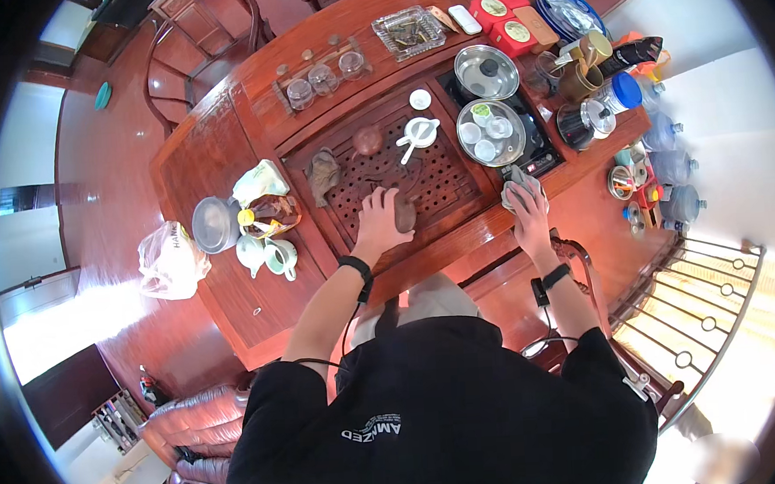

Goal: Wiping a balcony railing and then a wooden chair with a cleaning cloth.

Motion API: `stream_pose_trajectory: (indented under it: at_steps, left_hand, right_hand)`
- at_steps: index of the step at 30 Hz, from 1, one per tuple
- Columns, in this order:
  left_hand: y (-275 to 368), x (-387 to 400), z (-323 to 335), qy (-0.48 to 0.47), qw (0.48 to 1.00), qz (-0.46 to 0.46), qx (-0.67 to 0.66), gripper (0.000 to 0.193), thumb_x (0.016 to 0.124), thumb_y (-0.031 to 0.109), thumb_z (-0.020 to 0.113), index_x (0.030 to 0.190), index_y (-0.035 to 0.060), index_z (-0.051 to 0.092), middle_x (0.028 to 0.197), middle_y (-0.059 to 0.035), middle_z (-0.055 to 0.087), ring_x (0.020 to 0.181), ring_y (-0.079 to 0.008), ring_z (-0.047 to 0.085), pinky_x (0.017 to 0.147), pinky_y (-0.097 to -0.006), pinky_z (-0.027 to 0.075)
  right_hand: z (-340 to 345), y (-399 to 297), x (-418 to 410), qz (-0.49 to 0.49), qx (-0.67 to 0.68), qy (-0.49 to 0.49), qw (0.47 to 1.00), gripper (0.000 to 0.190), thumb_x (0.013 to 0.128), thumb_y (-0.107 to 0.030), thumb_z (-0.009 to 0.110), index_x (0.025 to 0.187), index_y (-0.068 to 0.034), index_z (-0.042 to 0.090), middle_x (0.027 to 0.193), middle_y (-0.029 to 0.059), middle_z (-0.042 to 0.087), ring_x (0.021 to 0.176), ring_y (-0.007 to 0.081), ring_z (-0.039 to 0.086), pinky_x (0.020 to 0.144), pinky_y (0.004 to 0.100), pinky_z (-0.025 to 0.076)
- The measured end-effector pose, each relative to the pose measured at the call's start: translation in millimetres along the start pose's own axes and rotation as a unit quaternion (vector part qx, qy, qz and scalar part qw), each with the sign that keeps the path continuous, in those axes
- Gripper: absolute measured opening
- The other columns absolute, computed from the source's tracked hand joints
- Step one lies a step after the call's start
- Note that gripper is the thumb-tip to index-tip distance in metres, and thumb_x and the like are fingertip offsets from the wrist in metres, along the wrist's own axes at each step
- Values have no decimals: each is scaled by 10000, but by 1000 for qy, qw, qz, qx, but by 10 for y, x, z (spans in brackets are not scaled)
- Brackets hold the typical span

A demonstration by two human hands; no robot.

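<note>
My left hand [378, 219] is curled around the side of a small round brown clay piece [405, 215], near the front edge of a carved wooden tea tray [435, 206]. The fingers hide part of it, so I cannot tell whether it is a teapot. My right hand [531, 224] grips a crumpled grey cloth [519, 186] at the table's front edge, beside the induction cooker [542, 161]. Further back on the tray are a reddish-brown clay teapot [368, 140], a dark figurine [323, 174], a white strainer [419, 133] and a small white cup [420, 99].
On the cooker stand a lidded pot [486, 72] and a steel pan with cups [491, 133]. Left of the tray are two pale green pitchers [280, 258] and a plastic tub [214, 225]. Glass mugs [323, 80] and a glass ashtray [408, 33] line the back.
</note>
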State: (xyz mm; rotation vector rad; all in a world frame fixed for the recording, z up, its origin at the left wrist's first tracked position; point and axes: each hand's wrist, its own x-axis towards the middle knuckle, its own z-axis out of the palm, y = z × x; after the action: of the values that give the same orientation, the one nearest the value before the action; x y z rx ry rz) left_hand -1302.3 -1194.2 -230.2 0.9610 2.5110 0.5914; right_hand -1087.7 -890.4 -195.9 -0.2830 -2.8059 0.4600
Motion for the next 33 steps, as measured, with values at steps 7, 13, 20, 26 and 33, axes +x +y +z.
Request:
stream_pose_trajectory:
  at_steps: [7, 13, 20, 26, 33]
  left_hand:
    - [168, 275, 198, -43, 998, -2, 50, 1090, 605, 388, 921, 1495, 155, 337, 1529, -203, 334, 1370, -495, 365, 1030, -633, 451]
    - [150, 221, 116, -30, 999, 12, 44, 1124, 629, 507, 920, 1518, 136, 339, 1522, -211, 354, 1386, -476, 365, 1052, -628, 426]
    - [-405, 218, -283, 259, 965, -2, 36, 601, 891, 364, 745, 1346, 57, 500, 1426, -258, 427, 1329, -454, 427, 1081, -539, 406]
    - [-653, 599, -658, 112, 954, -235, 151, 1042, 818, 352, 840, 1628, 344, 184, 1526, -280, 322, 1346, -525, 397, 1079, -588, 447]
    - [-885, 757, -719, 54, 957, -283, 37, 1078, 786, 318, 866, 1604, 403, 170, 1443, -248, 398, 1267, -518, 482, 1020, -560, 522]
  right_hand:
    - [31, -315, -263, 66, 77, 18, 995, 627, 814, 100, 531, 1416, -71, 579, 1476, 134, 516, 1404, 444, 417, 1181, 559, 335]
    - [333, -335, -371, 65, 40, -70, 995, 571, 875, -33, 624, 1431, -156, 581, 1494, 109, 513, 1412, 414, 421, 1184, 522, 338]
    - [549, -272, -304, 100, -32, -110, 988, 564, 906, -394, 702, 1439, -264, 571, 1622, 85, 335, 1517, 421, 232, 1165, 756, 121]
    - [597, -276, -335, 122, -32, -99, 987, 571, 908, -378, 708, 1444, -256, 554, 1598, 108, 352, 1500, 433, 247, 1167, 731, 163]
    - [615, -314, -285, 103, -35, -89, 990, 572, 917, -355, 710, 1448, -235, 537, 1571, 109, 372, 1485, 441, 264, 1144, 717, 224]
